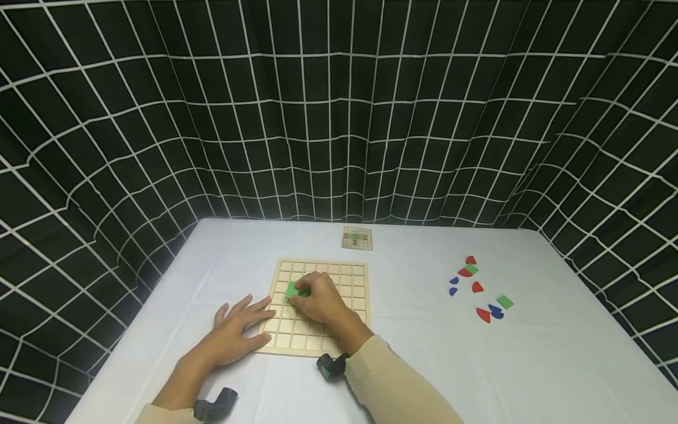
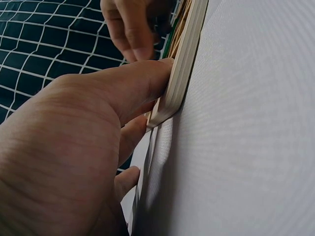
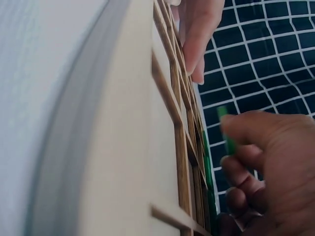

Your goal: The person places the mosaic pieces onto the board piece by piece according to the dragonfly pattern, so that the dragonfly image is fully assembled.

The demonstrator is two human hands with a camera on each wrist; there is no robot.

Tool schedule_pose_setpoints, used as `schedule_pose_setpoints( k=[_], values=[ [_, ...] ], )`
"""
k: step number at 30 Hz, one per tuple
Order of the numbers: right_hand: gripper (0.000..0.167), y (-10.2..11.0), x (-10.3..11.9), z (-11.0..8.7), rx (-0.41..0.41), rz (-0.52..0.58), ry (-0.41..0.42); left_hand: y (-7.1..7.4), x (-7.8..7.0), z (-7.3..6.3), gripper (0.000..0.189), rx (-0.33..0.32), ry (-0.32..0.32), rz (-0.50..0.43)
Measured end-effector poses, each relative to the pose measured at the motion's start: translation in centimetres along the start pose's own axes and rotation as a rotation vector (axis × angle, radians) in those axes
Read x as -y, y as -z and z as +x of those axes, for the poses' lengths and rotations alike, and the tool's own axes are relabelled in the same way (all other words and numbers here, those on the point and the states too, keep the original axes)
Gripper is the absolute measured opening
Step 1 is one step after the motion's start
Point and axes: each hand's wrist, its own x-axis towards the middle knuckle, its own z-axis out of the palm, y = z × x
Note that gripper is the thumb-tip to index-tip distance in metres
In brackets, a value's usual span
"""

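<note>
Where the black curtain (image 1: 111,112) with its white grid sweeps in from the left, it wraps round a counter (image 1: 413,365) spread with white cloth, whose left edge slants toward the far corner. Coming rightward from that edge, I see first a strip of cloth, then the left hand (image 1: 233,337), fingers apart and fairly straight, its grip holding nothing; thumb and fingertips rest on the left edge of a pale wooden board (image 1: 359,291) divided into small squares by raised strips. Over the board's upper left part is the right hand (image 1: 320,297), its grip pinching a green piece (image 3: 230,146) between thumb and finger, just above the squares. Beside those fingertips, a green tile (image 1: 291,291) lies on the board.

Beyond the board's far edge sits a small printed card (image 1: 357,238), short of the curtain. To the right, a broad stretch of cloth gives room between the board and a loose scatter of red wedges (image 1: 483,315), blue half-rounds (image 1: 452,291) and green squares (image 1: 505,302). Past them, more cloth runs out to the counter's right edge, with the gridded curtain closing that side.
</note>
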Motion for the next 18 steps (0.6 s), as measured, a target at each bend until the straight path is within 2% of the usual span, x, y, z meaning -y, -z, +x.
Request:
schedule_pose_setpoints(
  k=[7,11,14,18],
  values=[
    [0.025,-0.4,-0.19,0.19,0.007,-0.1,0.055,0.04,0.01,0.06,0.049,-0.002,0.008,0.004],
    [0.026,-0.41,-0.11,0.21,0.022,-0.147,0.052,0.06,-0.06,0.09,0.049,0.001,0.009,0.007],
    [0.027,-0.36,0.01,0.18,0.03,-0.156,0.045,0.06,-0.11,0.09,0.048,0.001,0.004,0.009],
    [0.029,0.05,0.22,0.08,0.027,-0.104,0.046,0.07,-0.09,0.02,0.047,0.002,-0.003,0.009]
  ],
)
